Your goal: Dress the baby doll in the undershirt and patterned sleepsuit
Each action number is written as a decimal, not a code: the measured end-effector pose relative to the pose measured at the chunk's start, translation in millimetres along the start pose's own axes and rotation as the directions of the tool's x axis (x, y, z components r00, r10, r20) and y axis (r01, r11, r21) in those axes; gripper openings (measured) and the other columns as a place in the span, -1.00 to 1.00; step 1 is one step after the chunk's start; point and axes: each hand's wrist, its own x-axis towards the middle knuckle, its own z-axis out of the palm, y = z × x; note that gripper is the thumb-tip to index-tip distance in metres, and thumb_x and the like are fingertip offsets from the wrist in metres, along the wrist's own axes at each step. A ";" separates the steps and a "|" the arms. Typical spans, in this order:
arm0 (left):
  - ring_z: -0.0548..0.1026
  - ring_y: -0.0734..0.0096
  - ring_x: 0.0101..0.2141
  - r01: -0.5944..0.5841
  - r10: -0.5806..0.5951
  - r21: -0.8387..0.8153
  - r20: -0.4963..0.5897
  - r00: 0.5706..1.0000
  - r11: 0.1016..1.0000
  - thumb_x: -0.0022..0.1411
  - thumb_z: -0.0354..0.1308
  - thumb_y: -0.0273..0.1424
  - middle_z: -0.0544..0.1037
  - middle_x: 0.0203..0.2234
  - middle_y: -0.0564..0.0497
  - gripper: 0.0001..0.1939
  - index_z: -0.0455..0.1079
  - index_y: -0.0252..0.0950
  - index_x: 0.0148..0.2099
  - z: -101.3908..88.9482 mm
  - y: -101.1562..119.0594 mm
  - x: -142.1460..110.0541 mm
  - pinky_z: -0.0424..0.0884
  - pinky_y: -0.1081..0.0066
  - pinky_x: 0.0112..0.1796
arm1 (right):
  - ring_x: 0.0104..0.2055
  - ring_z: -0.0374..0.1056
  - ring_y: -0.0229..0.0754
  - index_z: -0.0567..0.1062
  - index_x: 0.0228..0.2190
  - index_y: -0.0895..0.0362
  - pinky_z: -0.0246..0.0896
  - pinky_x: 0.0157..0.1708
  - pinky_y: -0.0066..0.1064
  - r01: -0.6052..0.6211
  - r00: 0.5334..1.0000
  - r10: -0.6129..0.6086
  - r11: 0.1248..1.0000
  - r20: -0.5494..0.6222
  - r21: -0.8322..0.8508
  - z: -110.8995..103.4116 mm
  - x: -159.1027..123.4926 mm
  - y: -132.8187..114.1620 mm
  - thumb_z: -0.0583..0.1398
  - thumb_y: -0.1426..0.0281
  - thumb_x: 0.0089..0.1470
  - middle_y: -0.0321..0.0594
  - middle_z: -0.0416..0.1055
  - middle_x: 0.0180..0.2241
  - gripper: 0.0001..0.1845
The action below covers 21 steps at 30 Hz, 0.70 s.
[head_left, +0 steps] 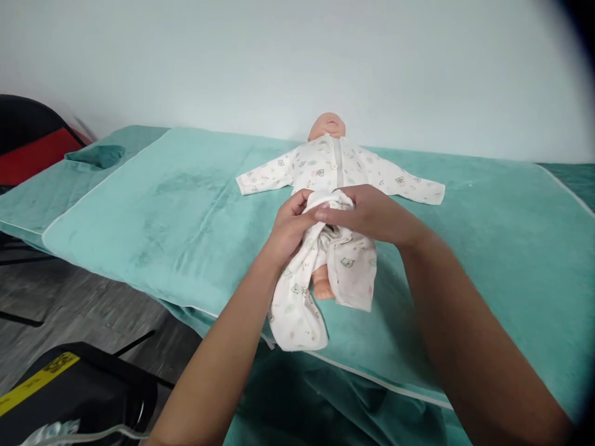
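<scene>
A baby doll (328,126) lies on its back on the green bed cover, its head toward the wall. It wears a white printed romper (316,167) with both sleeves spread out sideways. My left hand (294,226) is closed on the romper's bunched cloth at the doll's lower body. From the other side, my right hand (372,214) pinches the same fabric, its thumb close to my left fingers. Below my hands hang the loose trouser legs, and a bare doll foot (323,284) shows between them. The fingertips are partly hidden in the folds.
The green cover (186,204) with white piping spreads over a bed against a white wall (223,62). A black chair with a red patch (39,155) stands at the left. At the lower left is a black seat (83,396) with a yellow label and clear plastic on it.
</scene>
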 end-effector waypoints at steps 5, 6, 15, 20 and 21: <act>0.50 0.26 -0.32 0.070 -0.070 0.029 0.003 0.998 0.997 0.16 0.25 0.02 0.49 -0.44 0.00 -0.59 0.43 -0.25 -0.29 -10.2 -0.4 5.2 0.42 0.32 -0.31 | -0.41 0.43 -0.15 0.59 -0.30 0.13 0.32 -0.40 -0.34 -0.054 0.998 0.058 0.910 0.002 0.410 4.0 12.2 25.7 0.45 0.22 -0.15 -0.25 0.53 -0.43 -0.64; 0.48 0.29 -0.33 0.075 -0.076 0.066 0.004 0.997 0.995 0.16 0.26 0.02 0.48 -0.44 0.01 -0.59 0.43 -0.25 -0.30 -12.0 0.3 6.2 0.40 0.34 -0.31 | -0.37 0.46 -0.12 0.60 -0.27 0.12 0.36 -0.36 -0.31 -0.053 0.997 0.072 0.879 -0.021 0.474 3.9 11.8 31.0 0.46 0.24 -0.17 -0.24 0.55 -0.38 -0.62; 0.43 0.48 -0.40 0.062 -0.097 0.182 0.189 0.977 0.981 0.12 0.38 -0.17 0.50 -0.36 0.06 -0.66 0.43 -0.26 -0.19 -5.0 13.8 12.9 0.32 0.46 -0.35 | -0.21 0.53 0.01 0.58 -0.18 0.14 0.44 -0.30 -0.26 -0.035 0.992 0.102 0.788 -0.075 0.615 0.3 10.8 39.5 0.38 0.29 -0.13 -0.17 0.59 -0.29 -0.59; 0.38 0.53 -0.43 -0.020 0.018 0.084 0.025 1.000 0.996 0.16 0.36 -0.19 0.43 -0.42 0.11 -0.70 0.35 -0.25 -0.27 4.1 6.1 19.6 0.32 0.48 -0.34 | -0.23 0.53 -0.05 0.56 -0.12 0.13 0.43 -0.32 -0.33 -0.082 0.994 0.032 0.845 0.102 0.528 -3.6 2.8 34.9 0.45 0.34 -0.16 -0.20 0.59 -0.28 -0.51; 0.37 0.54 -0.43 -0.038 0.038 0.069 -0.001 0.999 0.997 0.17 0.36 -0.19 0.42 -0.42 0.12 -0.70 0.35 -0.25 -0.28 5.6 3.8 20.9 0.31 0.49 -0.36 | -0.21 0.53 -0.05 0.57 -0.12 0.13 0.44 -0.30 -0.33 -0.097 0.985 0.012 0.867 0.173 0.489 -4.9 0.8 33.1 0.47 0.36 -0.18 -0.20 0.59 -0.27 -0.49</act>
